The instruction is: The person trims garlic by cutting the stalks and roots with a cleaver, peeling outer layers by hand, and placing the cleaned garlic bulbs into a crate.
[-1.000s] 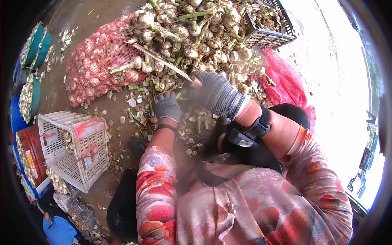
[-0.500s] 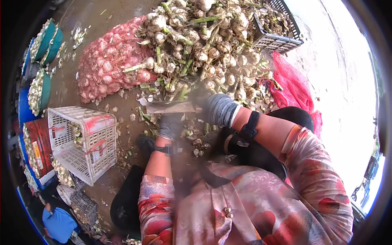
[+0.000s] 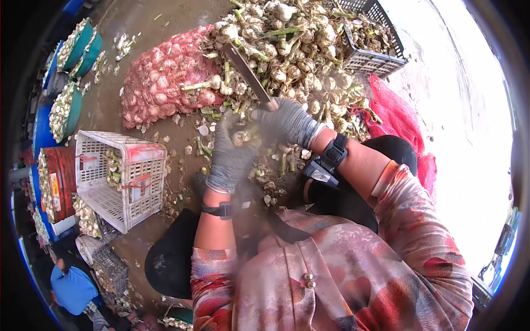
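Observation:
My right hand (image 3: 288, 122), in a grey glove, is closed round the handle of a long flat knife (image 3: 248, 74). The blade points up and left, in front of the heap of garlic (image 3: 298, 47). To its left, my gloved left hand (image 3: 231, 157) is curled around a pale garlic bulb (image 3: 243, 135), which is partly blurred. The two hands are close together over scattered garlic skins and cut stems on the ground.
A red net sack of garlic (image 3: 165, 77) lies left of the heap. A white crate (image 3: 124, 182) stands at left, near green tubs (image 3: 69, 110). A black crate (image 3: 375, 58) and pink netting (image 3: 395, 113) are at right. Another person (image 3: 73, 287) is at lower left.
The knife swung from diagonal to level, and now its tip points up and left again. My left hand came up from low by the stems and turned, with a bulb now showing in it.

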The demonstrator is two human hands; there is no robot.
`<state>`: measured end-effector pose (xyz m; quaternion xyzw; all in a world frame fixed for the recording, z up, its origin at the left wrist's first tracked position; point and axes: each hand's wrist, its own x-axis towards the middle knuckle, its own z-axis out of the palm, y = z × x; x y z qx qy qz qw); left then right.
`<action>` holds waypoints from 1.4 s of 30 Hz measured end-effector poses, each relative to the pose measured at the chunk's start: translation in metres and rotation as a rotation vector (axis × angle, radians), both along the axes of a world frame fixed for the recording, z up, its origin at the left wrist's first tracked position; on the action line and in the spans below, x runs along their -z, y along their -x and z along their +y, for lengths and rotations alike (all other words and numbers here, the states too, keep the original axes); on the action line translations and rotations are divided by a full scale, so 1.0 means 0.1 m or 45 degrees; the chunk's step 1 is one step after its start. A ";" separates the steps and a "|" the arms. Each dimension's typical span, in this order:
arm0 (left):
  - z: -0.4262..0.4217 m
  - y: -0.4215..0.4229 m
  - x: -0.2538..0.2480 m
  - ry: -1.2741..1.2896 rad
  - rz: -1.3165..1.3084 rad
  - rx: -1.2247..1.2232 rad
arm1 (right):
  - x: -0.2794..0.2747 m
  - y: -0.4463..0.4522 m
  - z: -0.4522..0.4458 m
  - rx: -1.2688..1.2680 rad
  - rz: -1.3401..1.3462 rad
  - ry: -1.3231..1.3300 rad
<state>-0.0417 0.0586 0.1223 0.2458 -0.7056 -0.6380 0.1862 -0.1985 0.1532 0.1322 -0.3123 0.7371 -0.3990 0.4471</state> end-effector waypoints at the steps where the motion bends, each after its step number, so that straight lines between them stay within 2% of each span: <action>1: -0.01 -0.01 -0.06 0.008 0.003 -0.001 | 0.04 0.06 0.00 0.120 -0.231 -0.083; 2: -0.02 -0.03 -0.13 -0.161 0.045 0.006 | 0.10 0.09 -0.01 0.235 -0.464 -0.170; 3: -0.03 -0.04 -0.17 -0.334 0.087 0.012 | 0.16 0.07 0.01 0.229 -0.464 -0.169; 5: -0.06 0.02 0.01 -0.276 0.165 0.101 | 0.27 -0.03 0.07 0.375 -0.987 -0.004; 7: -0.02 0.07 0.10 -0.010 0.051 0.073 | 0.30 -0.06 0.08 0.283 -1.034 0.133; 8: -0.01 0.04 0.12 0.160 -0.122 0.029 | 0.26 -0.04 0.07 0.189 -0.716 -0.066; 9: -0.04 0.06 0.12 0.161 -0.121 0.032 | 0.22 -0.02 0.05 0.093 -0.396 -0.257; 10: -0.07 0.08 0.09 0.000 -0.047 0.042 | 0.25 -0.06 -0.01 0.055 0.115 0.116; 11: -0.09 0.10 0.06 -0.161 0.024 0.051 | 0.25 -0.02 0.06 0.056 0.110 0.117; 12: -0.11 0.11 0.03 -0.160 0.019 0.054 | 0.24 0.03 0.17 -0.033 0.336 0.101; 13: -0.11 0.14 0.01 -0.152 0.110 0.044 | -0.05 0.04 0.21 -0.124 0.564 0.083; 15: -0.15 0.11 0.12 -0.148 0.200 0.036 | -0.26 0.02 0.25 -0.227 0.670 0.111; 16: -0.21 0.00 0.35 0.408 0.078 0.112 | -0.31 0.01 0.28 -0.371 0.811 0.077; 17: -0.24 -0.04 0.46 0.687 0.008 0.184 | -0.32 0.00 0.30 -0.517 0.951 0.041; 20: -0.27 -0.12 0.65 1.474 -0.186 0.293 | -0.28 -0.04 0.26 -0.552 0.929 -0.004; 23: -0.23 -0.17 0.54 1.150 -0.162 0.255 | -0.09 -0.08 0.25 -0.570 0.945 -0.047; 24: -0.17 -0.20 0.45 0.850 -0.144 0.159 | -0.03 -0.07 0.25 -0.615 0.940 -0.061; 27: -0.14 -0.18 0.36 0.412 -0.066 0.063 | 0.11 -0.04 0.27 -0.627 0.955 -0.054; 28: -0.20 -0.24 0.50 0.758 -0.117 0.208 | 0.16 -0.03 0.30 -0.602 0.971 -0.038; 30: -0.03 -0.05 0.15 0.084 -0.127 -0.070 | 0.32 0.14 0.27 -0.404 0.849 -0.325; 31: 0.01 -0.03 -0.02 0.092 -0.121 -0.068 | 0.54 0.41 0.31 -0.347 0.796 -0.497; 32: 0.01 -0.07 -0.15 0.158 -0.050 -0.087 | 0.80 0.67 0.39 -0.554 0.737 -0.704; 33: 0.00 -0.12 -0.21 0.221 0.024 -0.118 | 1.03 0.76 0.38 -0.560 0.748 -0.728; 35: -0.41 -0.31 -0.07 0.194 0.011 -0.350 | 0.71 0.54 0.38 0.009 0.854 -0.393; 36: -0.69 -0.42 -0.11 0.120 0.213 -0.549 | 0.46 0.50 0.31 0.046 0.859 -0.397; 37: -1.01 -0.60 -0.09 -0.063 0.443 -0.712 | 0.21 0.47 0.27 0.094 0.802 -0.398; 38: -1.36 -0.86 -0.13 -0.530 0.680 -0.861 | 0.12 0.48 0.25 0.129 0.796 -0.319; 39: -1.49 -0.95 -0.35 -0.711 0.915 -0.988 | -0.02 0.49 0.26 0.201 0.758 -0.188; 40: -1.54 -1.01 -0.46 -0.812 0.907 -1.124 | 0.00 0.56 0.26 0.255 0.781 -0.040; 41: -1.63 -1.01 -0.30 -0.830 0.885 -1.120 | -0.02 0.61 0.20 0.213 0.949 0.022; 42: -1.74 -0.99 -0.07 -0.796 0.726 -1.112 | -0.07 0.63 0.20 0.300 0.852 0.026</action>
